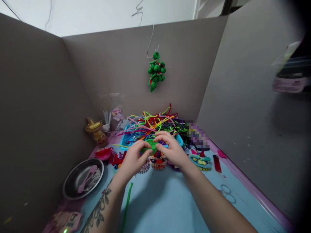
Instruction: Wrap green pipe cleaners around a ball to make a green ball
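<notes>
Held up between both hands is a bright green pipe-cleaner piece [153, 145], bent into a small shape and partly covered by fingers. My left hand [136, 157] pinches its left side with thumb and fingers. From the other side, my right hand [172, 151] grips it with curled fingers. Just behind and below stand small pipe-cleaner figures, among them an orange one [158, 161] and a teal and yellow one [200, 161]. A straight green pipe cleaner [127, 205] lies on the blue mat [157, 207] below my left wrist.
A blue tray [123, 142] heaped with colourful pipe cleaners [155, 123] sits at the back. At left are a metal bowl [68, 184] with a pink scoop [87, 178] and a lidded cup [97, 134]. Scissors [227, 193] lie right. A green ornament [156, 71] hangs on the grey partition.
</notes>
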`<state>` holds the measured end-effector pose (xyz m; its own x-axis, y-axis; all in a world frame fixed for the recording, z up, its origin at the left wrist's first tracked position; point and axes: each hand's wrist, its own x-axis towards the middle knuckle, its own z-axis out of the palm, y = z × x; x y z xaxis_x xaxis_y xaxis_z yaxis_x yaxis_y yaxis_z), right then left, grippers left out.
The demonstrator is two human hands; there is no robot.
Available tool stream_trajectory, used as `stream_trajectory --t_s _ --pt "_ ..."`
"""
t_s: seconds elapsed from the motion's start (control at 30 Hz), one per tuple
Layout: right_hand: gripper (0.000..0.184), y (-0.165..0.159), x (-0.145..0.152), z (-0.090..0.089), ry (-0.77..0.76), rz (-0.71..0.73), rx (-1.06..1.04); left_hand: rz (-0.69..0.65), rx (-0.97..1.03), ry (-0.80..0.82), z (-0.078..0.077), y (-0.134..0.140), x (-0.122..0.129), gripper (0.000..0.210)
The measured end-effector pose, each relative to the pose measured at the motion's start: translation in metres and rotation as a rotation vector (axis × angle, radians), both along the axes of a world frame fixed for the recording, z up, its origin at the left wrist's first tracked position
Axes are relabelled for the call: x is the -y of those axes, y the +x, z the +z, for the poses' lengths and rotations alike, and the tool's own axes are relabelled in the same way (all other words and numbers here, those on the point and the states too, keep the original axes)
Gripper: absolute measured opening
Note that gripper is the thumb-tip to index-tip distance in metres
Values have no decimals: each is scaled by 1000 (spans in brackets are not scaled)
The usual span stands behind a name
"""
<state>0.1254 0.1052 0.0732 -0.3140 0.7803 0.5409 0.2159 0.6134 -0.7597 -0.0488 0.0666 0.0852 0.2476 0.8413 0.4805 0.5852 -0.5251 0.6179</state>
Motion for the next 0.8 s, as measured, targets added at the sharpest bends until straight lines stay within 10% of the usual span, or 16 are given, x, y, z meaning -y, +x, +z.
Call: stream_trajectory --t_s 0.3,0.8 --pt "11 1 8 4 378 -114 123 28 157 -140 1 3 2 8" --pt "16 -8 8 -5 262 -155 147 7 -42 50 -3 3 0 6"
